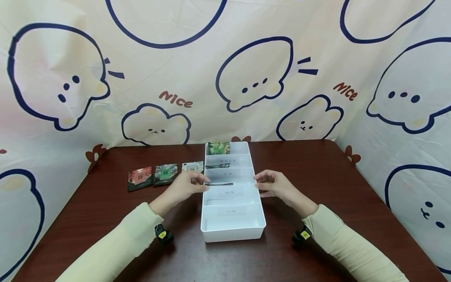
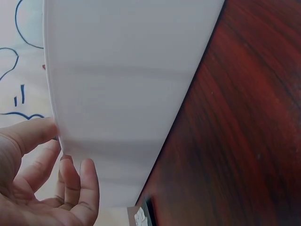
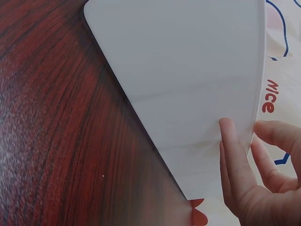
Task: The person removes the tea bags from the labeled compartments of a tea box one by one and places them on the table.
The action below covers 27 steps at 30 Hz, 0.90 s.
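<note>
A long white divided box (image 1: 232,235) stands lengthwise on the table, its compartments labelled in Chinese characters. My left hand (image 1: 186,184) holds its left rim, with fingers curled against the outer wall in the left wrist view. Close by the left fingertips, the thin dark edge of a packet (image 1: 220,184) shows in a middle compartment. Across from it, my right hand (image 1: 276,185) grips the right rim, fingers along the outer wall. A green packet (image 1: 219,148) lies in the farthest compartment, and another dark packet (image 1: 217,166) stands in the compartment before it.
Left of the box, a red packet (image 1: 140,177), a green-and-dark packet (image 1: 165,174) and a pale packet (image 1: 192,167) lie in a row on the dark wooden table (image 1: 317,168). Behind the table hangs a cloth (image 1: 197,78) printed with cartoon figures.
</note>
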### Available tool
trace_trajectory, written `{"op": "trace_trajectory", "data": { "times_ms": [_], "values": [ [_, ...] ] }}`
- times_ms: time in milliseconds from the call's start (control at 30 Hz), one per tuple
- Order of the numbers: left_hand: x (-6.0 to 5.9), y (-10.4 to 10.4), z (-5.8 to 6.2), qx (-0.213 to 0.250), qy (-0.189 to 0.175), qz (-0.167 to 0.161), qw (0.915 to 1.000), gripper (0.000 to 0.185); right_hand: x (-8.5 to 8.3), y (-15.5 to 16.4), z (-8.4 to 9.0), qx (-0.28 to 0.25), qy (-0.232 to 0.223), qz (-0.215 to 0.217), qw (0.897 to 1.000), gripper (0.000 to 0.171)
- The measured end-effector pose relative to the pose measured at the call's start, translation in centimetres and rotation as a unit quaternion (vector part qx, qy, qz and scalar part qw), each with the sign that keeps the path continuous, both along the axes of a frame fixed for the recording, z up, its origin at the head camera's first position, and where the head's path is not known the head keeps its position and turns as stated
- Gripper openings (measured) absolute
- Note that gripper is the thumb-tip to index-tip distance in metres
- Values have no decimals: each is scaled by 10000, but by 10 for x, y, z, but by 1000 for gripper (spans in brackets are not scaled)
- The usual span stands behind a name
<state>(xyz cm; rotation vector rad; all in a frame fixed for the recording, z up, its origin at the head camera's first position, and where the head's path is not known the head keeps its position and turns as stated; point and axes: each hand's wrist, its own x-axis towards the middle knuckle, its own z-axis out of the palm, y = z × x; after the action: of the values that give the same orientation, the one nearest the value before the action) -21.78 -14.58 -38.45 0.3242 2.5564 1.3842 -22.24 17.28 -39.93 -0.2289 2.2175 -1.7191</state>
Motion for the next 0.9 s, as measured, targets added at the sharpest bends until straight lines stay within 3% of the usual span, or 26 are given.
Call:
{"op": "trace_trajectory", "data": {
  "times_ms": [300, 600, 900],
  "values": [
    [0, 2, -1, -62, 36, 58, 10000, 12, 1, 0, 0, 30, -24, -36, 10000, 38],
    [1, 0, -4, -76, 351, 129, 9993, 7, 1, 0, 1, 84, 8, -17, 10000, 38],
    [2, -1, 2, -29, 574, 266, 9980, 8, -1, 0, 0, 59, 37, 15, 10000, 38]
  ]
}}
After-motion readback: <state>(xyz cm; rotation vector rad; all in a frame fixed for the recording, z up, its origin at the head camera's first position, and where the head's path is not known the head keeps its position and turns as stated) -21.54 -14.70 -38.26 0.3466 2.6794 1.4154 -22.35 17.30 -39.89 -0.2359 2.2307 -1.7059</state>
